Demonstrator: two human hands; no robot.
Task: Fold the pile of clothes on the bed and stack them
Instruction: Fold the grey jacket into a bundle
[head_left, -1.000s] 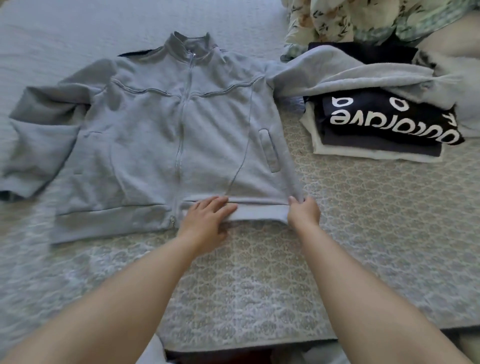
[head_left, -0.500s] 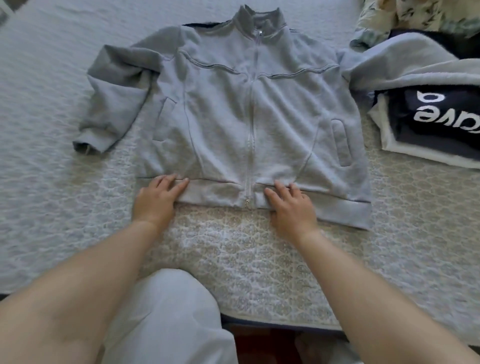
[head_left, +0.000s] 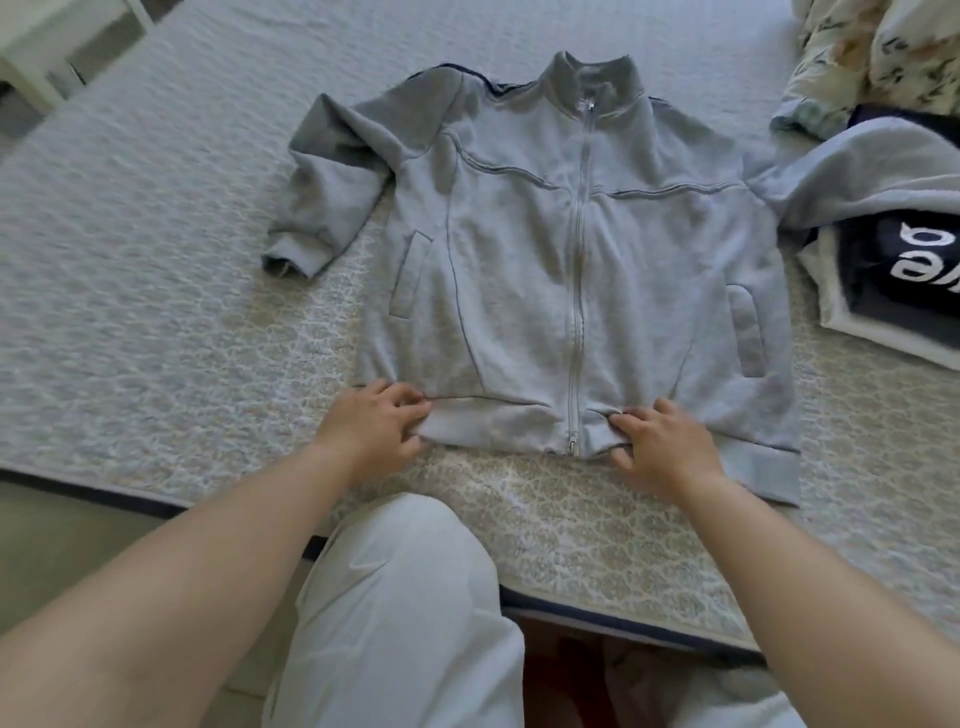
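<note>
**Both hands grip the hem of a grey zip jacket spread on a bed**

A grey zip-up jacket (head_left: 571, 270) lies face up and zipped on a pale patterned bedspread (head_left: 156, 260), collar pointing away from the viewer. Its sleeve on the viewer's left (head_left: 317, 197) is bent down beside the body, cuff resting on the cover. The other sleeve (head_left: 857, 182) stretches to the right and drapes over a stack of folded clothes (head_left: 893, 291) at the right edge of the view — the top piece is black with large white lettering, with a white layer beneath. Behind the stack, a crumpled floral fabric (head_left: 872, 47) sits in the far right corner.

Compared with half a second ago, the view takes in more of the bed's near edge. The left hand, which lay flat on the hem then, now has its fingers curled into the fabric, and the right hand has bunched the hem beside the zip.

The left hand (head_left: 371, 428) pinches the ribbed hem near the jacket's left corner, fingers curled and thumb beneath the cloth. The right hand (head_left: 660, 441) grips the hem just right of the zip's lower end, fingers bent over a raised fold. Both bare forearms reach forward from the bottom corners. A knee in light trousers (head_left: 400, 597) presses against the bed's near edge between the arms.
</note>
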